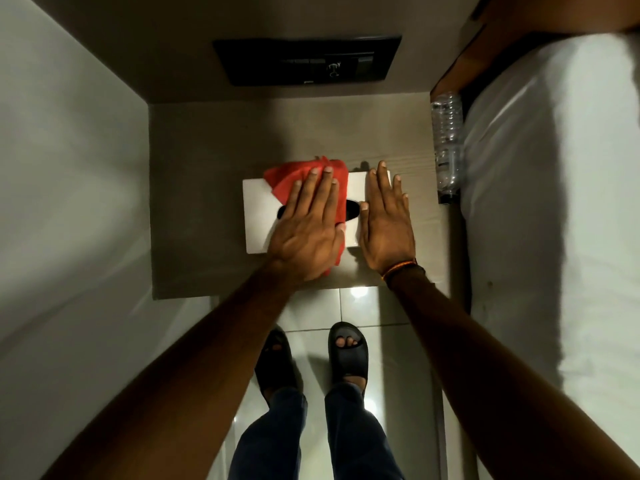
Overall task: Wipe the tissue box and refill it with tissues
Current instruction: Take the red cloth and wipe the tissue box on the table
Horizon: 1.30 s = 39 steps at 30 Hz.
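1. Left hand (306, 233) lies flat, fingers straight and together, pressing a red cloth (304, 178) onto the white tissue box (258, 216), not gripping it.
2. Right hand (386, 223) is flat too, fingers released, palm holding down the box's right end.
3. The box sits on a grey-brown table (207, 202), its dark slot partly covered.
4. A plastic bottle (447, 140) lies at the table's right edge.

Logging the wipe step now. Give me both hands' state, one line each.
Left hand: open, flat, pressing the red cloth onto the tissue box.
Right hand: open, flat on the box's right end, holding nothing.
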Tool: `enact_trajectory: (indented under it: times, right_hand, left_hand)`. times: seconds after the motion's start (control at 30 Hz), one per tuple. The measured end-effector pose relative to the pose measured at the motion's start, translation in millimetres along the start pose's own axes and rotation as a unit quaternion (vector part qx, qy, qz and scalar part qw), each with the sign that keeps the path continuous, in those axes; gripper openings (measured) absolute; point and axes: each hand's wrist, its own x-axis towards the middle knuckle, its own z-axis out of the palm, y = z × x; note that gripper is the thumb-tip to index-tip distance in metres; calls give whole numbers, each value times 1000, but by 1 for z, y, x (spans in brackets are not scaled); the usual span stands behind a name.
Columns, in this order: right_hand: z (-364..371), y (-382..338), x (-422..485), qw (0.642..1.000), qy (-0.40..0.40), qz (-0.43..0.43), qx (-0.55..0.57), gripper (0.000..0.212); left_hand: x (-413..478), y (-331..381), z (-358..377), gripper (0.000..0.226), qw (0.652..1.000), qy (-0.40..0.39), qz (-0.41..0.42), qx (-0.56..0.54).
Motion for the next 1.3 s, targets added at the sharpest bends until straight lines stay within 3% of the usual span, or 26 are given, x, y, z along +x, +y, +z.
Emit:
enact_trajectory:
  times: [0.1, 0.23, 0.47, 0.67, 1.0, 1.3]
  right_hand:
    - [0, 3, -1, 1000, -4, -6, 4, 57]
    - [-2, 1, 0, 1000, -5, -6, 2, 57]
    - [-5, -2, 1, 1000, -18, 6, 0, 59]
    - [-3, -3, 0, 1000, -16, 12, -5, 59]
    - [0, 3, 1, 1000, -21, 4, -1, 59]
    - [-7, 1, 0, 999, -34, 7, -13, 60]
  left_hand:
    - [3, 5, 0, 69, 1000, -6, 18, 3]
    - [-16, -38, -3, 64, 998, 4, 56, 39]
    - [-44, -84, -17, 69, 996, -40, 23, 77]
    - [-30, -52, -6, 70, 997, -41, -28, 61]
    - [9, 17, 6, 71, 999, -25, -15, 14]
    - [-2, 0, -6, 78, 998, -9, -21, -55]
